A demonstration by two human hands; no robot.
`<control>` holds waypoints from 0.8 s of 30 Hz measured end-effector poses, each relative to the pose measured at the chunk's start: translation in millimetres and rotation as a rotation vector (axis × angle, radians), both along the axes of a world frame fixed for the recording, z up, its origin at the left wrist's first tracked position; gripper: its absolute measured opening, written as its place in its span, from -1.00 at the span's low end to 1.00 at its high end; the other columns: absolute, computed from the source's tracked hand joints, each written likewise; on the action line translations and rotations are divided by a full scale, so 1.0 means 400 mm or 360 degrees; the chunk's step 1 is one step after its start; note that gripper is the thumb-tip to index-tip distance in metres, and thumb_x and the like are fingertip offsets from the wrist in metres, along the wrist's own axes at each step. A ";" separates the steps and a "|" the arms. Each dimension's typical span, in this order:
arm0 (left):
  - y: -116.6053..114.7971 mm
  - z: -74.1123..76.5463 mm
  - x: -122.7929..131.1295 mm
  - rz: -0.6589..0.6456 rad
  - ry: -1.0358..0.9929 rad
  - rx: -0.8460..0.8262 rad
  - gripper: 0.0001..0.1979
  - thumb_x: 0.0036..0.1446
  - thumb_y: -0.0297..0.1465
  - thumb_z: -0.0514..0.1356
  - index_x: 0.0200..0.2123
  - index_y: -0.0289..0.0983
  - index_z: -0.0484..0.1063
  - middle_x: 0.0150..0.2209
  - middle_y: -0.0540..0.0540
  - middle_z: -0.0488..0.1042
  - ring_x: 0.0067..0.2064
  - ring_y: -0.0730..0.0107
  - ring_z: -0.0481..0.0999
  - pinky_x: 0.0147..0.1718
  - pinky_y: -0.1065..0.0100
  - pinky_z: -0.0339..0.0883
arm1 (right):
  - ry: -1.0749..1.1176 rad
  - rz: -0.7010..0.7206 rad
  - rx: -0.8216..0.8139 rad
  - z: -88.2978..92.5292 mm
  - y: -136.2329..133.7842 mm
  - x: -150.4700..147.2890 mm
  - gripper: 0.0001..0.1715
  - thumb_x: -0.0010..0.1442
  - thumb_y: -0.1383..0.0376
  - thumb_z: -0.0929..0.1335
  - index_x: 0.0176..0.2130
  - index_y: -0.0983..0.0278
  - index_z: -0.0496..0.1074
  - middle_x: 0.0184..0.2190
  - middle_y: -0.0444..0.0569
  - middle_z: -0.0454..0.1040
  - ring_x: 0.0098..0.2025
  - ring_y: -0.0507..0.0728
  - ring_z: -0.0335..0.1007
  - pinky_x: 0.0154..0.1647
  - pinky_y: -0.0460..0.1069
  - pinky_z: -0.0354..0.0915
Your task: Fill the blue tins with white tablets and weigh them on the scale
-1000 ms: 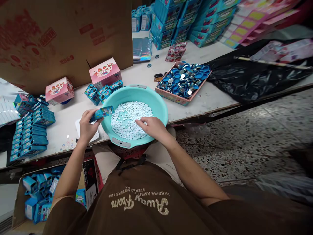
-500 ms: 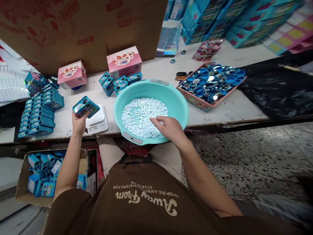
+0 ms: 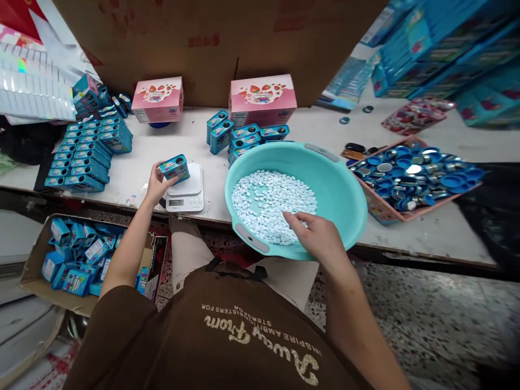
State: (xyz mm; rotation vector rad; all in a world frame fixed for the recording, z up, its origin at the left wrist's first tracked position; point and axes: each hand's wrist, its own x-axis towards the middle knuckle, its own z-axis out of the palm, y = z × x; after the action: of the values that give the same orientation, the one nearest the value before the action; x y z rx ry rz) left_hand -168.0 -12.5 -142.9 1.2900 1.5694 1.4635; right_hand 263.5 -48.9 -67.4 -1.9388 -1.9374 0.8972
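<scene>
1. The left hand (image 3: 156, 185) is closed around a blue tin (image 3: 175, 170), its thumb along the near side and its fingers at the left end.
2. This tin stands roughly upright, its printed top and dark round opening facing up; the opening sits toward the right end of the top.
3. The long axis of its top runs left to right, slanting so that the right end lies a little farther off than the left.
4. The tin is at the far left part of a white scale (image 3: 185, 197); whether its base touches the pan cannot be told.
5. The right hand (image 3: 319, 234) is over the near right part of a turquoise basin (image 3: 343, 189), fingers curled in and thumb close to the forefinger, above white pellets (image 3: 274, 201). Whether it pinches any pellet is hidden.
6. The basin rests at the near edge of the worktop (image 3: 213, 181), right of the scale.
7. Left of the scale, more tins (image 3: 87, 154) stand in close rows, openings up, long axes mostly left to right.
</scene>
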 end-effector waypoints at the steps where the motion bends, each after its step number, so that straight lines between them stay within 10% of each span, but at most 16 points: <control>1: -0.015 0.000 -0.012 0.0040 0.0044 0.0026 -0.25 -0.22 -0.07 0.47 0.02 -0.15 0.27 -0.07 -0.12 0.49 0.04 0.21 0.52 0.09 0.21 0.36 | -0.0010 -0.0005 -0.0008 0.000 0.001 0.000 -0.48 0.10 -0.11 0.20 -0.62 0.19 0.25 -0.65 -0.04 0.27 -0.51 0.12 0.17 -0.44 0.00 0.03; 9: -0.173 -0.066 -0.104 0.0853 0.0498 -0.0023 -0.55 0.28 0.02 0.01 -0.17 -0.24 0.40 -0.20 -0.17 0.54 -0.11 0.30 0.52 -0.03 0.28 0.35 | -0.0137 0.0034 -0.0166 -0.004 0.010 0.005 -0.48 0.11 -0.12 0.19 -0.61 0.18 0.27 -0.65 -0.01 0.33 -0.50 0.17 0.24 -0.47 0.00 0.04; 24: -0.155 -0.106 -0.082 0.1131 0.0480 -0.0034 -0.48 0.33 -0.02 -0.13 -0.38 -0.24 0.41 -0.43 -0.10 0.52 -0.37 0.36 0.55 -0.28 0.35 0.37 | -0.0143 0.0102 -0.0126 -0.041 0.009 0.012 -0.48 0.14 -0.12 0.21 -0.59 0.18 0.32 -0.64 -0.03 0.35 -0.52 0.16 0.23 -0.48 0.00 0.02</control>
State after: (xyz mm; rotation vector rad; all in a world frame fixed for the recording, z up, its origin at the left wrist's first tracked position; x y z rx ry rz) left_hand -200.7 -74.5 -185.1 1.0118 2.4037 1.6941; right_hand 268.3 -45.3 -83.6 -2.0038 -2.0550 0.9325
